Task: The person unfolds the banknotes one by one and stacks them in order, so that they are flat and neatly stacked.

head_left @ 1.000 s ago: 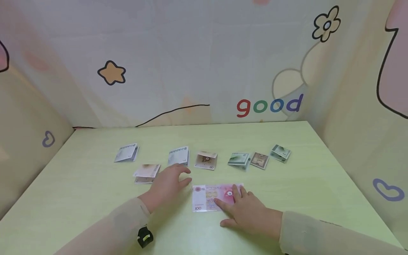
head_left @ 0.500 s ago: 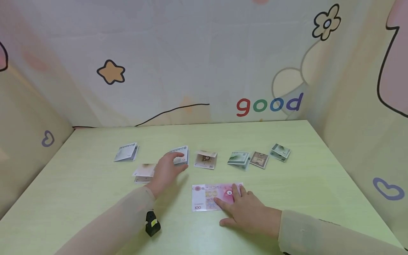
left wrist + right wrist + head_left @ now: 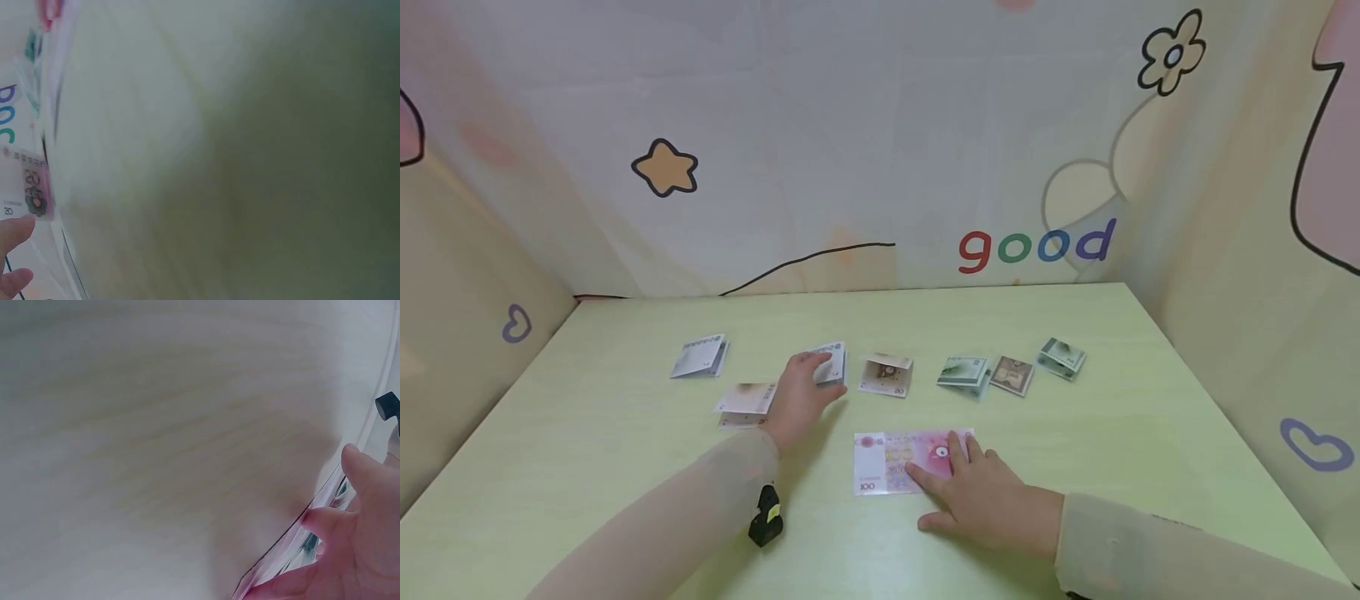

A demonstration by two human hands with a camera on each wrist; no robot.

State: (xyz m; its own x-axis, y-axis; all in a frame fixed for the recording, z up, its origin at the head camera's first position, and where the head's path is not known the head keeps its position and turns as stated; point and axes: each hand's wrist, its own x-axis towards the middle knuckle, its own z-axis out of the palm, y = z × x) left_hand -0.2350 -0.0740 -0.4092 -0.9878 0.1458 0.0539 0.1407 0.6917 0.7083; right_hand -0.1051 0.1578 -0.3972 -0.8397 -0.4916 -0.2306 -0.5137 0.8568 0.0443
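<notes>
My right hand (image 3: 981,500) rests with spread fingers on the right part of a flat pink 100 banknote (image 3: 880,462); in the right wrist view its fingertips lie on the pink note (image 3: 284,549). My left hand (image 3: 802,400) is over a folded pale blue banknote (image 3: 831,364), partly covering it, thumb and fingers apart. Whether the fingertips touch that note cannot be made out. Just left of this hand lies a folded brownish banknote (image 3: 747,400). In the left wrist view the fingers (image 3: 15,232) show beside a note marked 20 (image 3: 28,187).
Other folded notes lie across the table (image 3: 647,483): a pale blue one (image 3: 700,357) at left, a brown 20 (image 3: 886,377), two green ones (image 3: 962,372) (image 3: 1062,358) and a small brown one (image 3: 1011,377). Printed cloth walls (image 3: 820,150) enclose the back and sides.
My left hand has moved away from beside the pink note, up and slightly left, then a little right, onto the folded pale blue note. The right hand has stayed on the pink note.
</notes>
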